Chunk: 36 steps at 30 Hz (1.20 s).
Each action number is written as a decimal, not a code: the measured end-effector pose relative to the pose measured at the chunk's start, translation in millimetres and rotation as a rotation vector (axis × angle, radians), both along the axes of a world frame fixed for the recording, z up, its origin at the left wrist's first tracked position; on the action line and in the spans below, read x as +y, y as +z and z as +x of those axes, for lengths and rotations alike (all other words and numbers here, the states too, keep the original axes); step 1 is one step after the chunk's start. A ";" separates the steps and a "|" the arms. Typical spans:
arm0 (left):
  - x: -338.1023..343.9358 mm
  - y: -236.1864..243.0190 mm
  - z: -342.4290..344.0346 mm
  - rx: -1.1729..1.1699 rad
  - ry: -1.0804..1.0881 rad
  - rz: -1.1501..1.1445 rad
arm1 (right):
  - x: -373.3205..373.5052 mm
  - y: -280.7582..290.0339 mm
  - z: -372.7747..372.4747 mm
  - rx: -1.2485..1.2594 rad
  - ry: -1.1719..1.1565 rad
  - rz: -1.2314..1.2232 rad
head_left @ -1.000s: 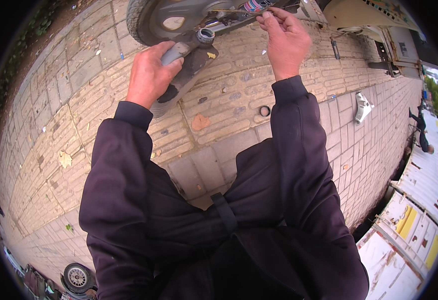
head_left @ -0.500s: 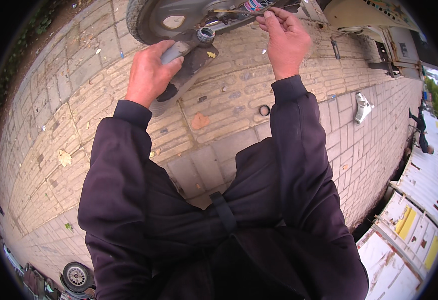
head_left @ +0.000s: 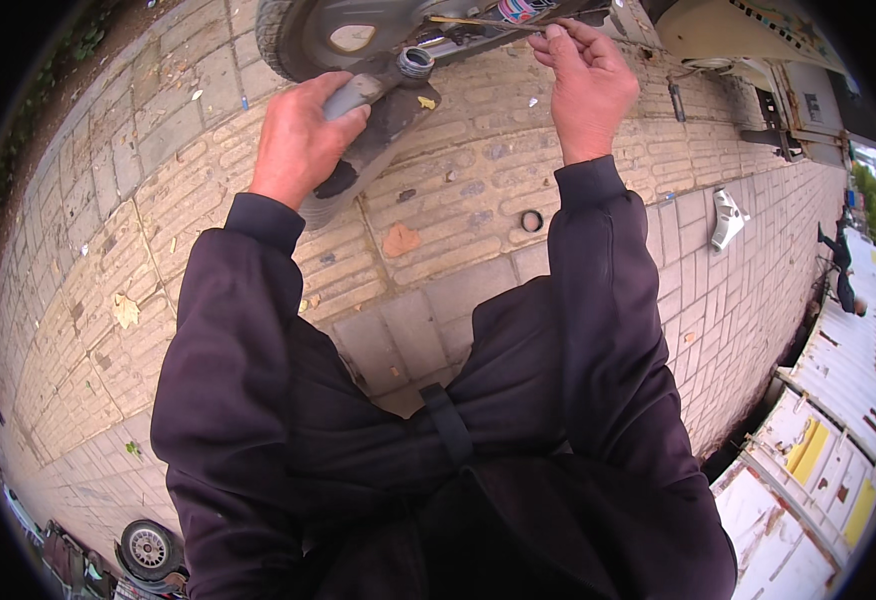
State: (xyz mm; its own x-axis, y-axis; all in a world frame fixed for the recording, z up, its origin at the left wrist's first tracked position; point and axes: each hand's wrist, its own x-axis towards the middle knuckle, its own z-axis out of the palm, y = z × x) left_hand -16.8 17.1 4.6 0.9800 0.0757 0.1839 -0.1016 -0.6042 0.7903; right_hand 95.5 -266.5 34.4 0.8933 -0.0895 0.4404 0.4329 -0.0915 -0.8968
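Observation:
My left hand is closed on a grey object at upper middle. Just beyond it is an open, ringed neck, and a dark shape lies beneath. My right hand pinches a thin rod that reaches left in front of a grey wheel with a dark tyre. A pink-and-blue object, partly cut off, is behind the rod. A black ring lies on the paving below my right hand.
A white bracket-like part and a dark cylinder lie on the paving. A vehicle body is at upper right, another wheel at lower left. A person in dark clothes is near white rusty panels at right.
My right hand has shifted slightly right with the rod. My left hand stays on the grey object, which has barely moved.

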 end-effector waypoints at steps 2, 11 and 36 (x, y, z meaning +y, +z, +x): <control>1.0 0.1 -0.4 -0.006 0.002 0.006 | -3.8 0.1 0.9 -0.046 0.017 0.045; 0.1 2.8 -1.1 0.025 -0.001 -0.011 | -4.1 -14.6 9.2 0.008 0.033 -0.001; -1.5 4.5 -2.1 0.043 -0.005 -0.018 | 7.9 -11.8 -0.3 0.046 0.012 -0.060</control>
State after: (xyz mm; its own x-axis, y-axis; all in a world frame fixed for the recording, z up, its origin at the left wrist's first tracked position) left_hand -18.9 15.6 9.1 0.9873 0.0734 0.1406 -0.0707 -0.5896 0.8046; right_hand 95.2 -258.6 22.6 0.9138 -0.0531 0.4027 0.3925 -0.1402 -0.9090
